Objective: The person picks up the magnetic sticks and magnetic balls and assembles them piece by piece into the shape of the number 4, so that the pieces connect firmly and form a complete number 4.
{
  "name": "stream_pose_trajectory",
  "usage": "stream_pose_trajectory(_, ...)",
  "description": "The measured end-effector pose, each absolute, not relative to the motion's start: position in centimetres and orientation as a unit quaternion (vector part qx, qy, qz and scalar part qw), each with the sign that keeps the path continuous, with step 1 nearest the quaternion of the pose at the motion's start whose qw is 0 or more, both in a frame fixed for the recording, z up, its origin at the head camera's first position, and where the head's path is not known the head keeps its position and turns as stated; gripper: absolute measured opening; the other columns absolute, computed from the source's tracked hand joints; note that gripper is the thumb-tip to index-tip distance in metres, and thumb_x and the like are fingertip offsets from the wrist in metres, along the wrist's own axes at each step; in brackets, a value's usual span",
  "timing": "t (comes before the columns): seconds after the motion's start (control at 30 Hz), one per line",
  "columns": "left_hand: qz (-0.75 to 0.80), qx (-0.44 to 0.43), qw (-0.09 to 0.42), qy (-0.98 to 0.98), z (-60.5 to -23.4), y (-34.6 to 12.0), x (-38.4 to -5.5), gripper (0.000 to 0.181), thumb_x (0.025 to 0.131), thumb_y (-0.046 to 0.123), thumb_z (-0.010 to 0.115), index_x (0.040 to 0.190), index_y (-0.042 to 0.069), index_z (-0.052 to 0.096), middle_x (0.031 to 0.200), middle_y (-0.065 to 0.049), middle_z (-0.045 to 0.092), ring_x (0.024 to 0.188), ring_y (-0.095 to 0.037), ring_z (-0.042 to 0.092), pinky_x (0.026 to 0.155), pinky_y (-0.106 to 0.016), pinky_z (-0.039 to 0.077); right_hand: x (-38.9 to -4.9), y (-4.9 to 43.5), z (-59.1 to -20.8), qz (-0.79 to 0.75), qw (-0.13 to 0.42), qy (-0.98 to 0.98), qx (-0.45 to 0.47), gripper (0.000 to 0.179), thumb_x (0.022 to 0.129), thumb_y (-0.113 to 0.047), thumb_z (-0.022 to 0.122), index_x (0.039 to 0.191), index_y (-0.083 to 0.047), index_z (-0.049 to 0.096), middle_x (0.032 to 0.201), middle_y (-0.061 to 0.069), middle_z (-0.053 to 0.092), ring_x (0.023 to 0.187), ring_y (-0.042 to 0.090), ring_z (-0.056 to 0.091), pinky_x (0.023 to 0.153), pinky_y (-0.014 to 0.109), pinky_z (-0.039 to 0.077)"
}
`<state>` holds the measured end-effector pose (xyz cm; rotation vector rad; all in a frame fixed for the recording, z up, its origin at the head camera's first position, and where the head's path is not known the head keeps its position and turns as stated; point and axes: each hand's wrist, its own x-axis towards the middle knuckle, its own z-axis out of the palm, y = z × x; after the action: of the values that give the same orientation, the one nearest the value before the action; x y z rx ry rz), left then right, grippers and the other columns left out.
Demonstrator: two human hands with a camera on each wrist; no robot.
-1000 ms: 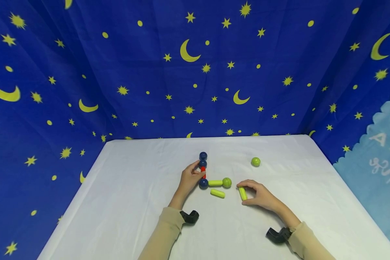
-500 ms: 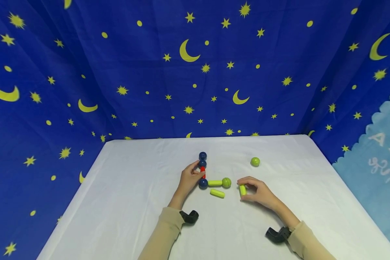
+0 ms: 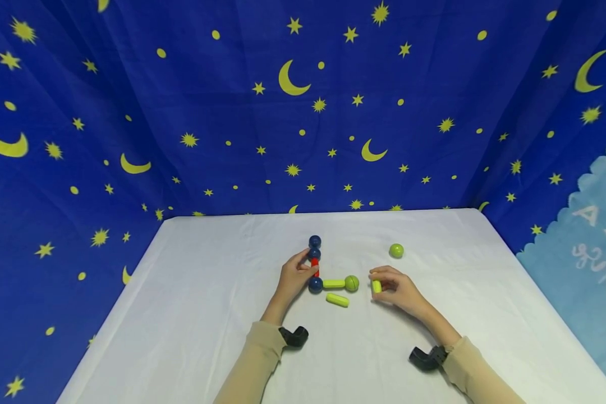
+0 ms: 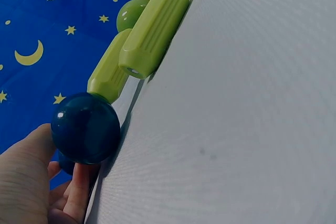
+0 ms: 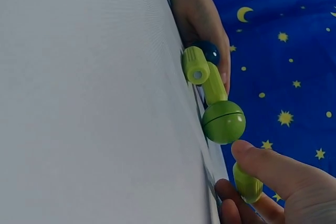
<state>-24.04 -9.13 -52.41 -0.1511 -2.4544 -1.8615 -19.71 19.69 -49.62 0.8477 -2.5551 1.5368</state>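
Observation:
My left hand pinches a red magnetic rod standing in line with dark blue balls at both ends; another dark blue ball touches the far one. From the near blue ball a yellow-green rod runs right to a green ball with a groove around it. My right hand pinches a second yellow-green rod between thumb and fingers, just right of that green ball and apart from it. In the right wrist view the held rod shows partly behind the thumb.
One more yellow-green rod lies loose on the white tabletop, in front of the joined rod. A loose green ball sits farther back on the right. Blue cloth with stars and moons hangs behind and at the sides.
My right hand has moved slightly away from the body, and the rod in it has turned so that it looks shorter. My left hand and the joined pieces have stayed put.

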Motion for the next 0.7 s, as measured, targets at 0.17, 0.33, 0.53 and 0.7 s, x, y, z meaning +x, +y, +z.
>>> stream_pose_trajectory(0.17, -0.604, -0.057, 0.017, -0.795, -52.4, -9.3, -24.3, 0.057, 0.084, 0.008, 0.07, 0.136, -0.004, 0.048, 0.106, -0.027, 0.061, 0.081, -0.027, 0.064, 0.06, -0.013, 0.045, -20.2, 19.3, -49.3, 0.515, 0.017, -0.814, 0.268, 0.041, 0.074, 0.008, 0.074, 0.112, 0.016, 0.061, 0.119, 0.034, 0.055, 0.093, 0.006, 0.06, 0.079, 0.016, 0.053)
stream_pose_trajectory(0.33, -0.601, -0.051, 0.024, -0.797, -52.6, -9.2, -24.3, 0.057, 0.084, 0.012, 0.072, 0.136, 0.002, 0.051, 0.107, -0.023, 0.062, 0.078, -0.016, 0.063, 0.06, -0.012, 0.044, -21.6, 19.2, -51.0, 0.532, 0.018, -0.805, 0.261, 0.042, 0.077, 0.005, 0.073, 0.116, 0.015, 0.059, 0.119, 0.032, 0.056, 0.095, 0.003, 0.059, 0.079, 0.014, 0.052)
stream_pose_trajectory(0.53, -0.605, -0.045, 0.029, -0.794, -52.5, -9.2, -24.1, 0.056, 0.083, 0.014, 0.073, 0.135, 0.008, 0.053, 0.107, -0.018, 0.063, 0.074, -0.007, 0.059, 0.062, -0.013, 0.046, -22.6, 18.8, -51.8, 0.533, 0.012, -0.811, 0.241, 0.034, 0.086, -0.003, 0.067, 0.117, 0.01, 0.062, 0.12, 0.027, 0.059, 0.101, 0.004, 0.059, 0.085, 0.011, 0.049)
stream_pose_trajectory(0.7, -0.604, -0.049, 0.031, -0.795, -52.6, -9.2, -24.1, 0.056, 0.083, 0.013, 0.073, 0.135, 0.006, 0.053, 0.109, -0.02, 0.062, 0.075, -0.008, 0.06, 0.062, -0.013, 0.047, -22.8, 18.0, -51.1, 0.535, 0.021, -0.808, 0.244, 0.032, 0.086, 0.003, 0.064, 0.116, 0.015, 0.06, 0.119, 0.031, 0.058, 0.105, 0.018, 0.062, 0.088, 0.011, 0.048)
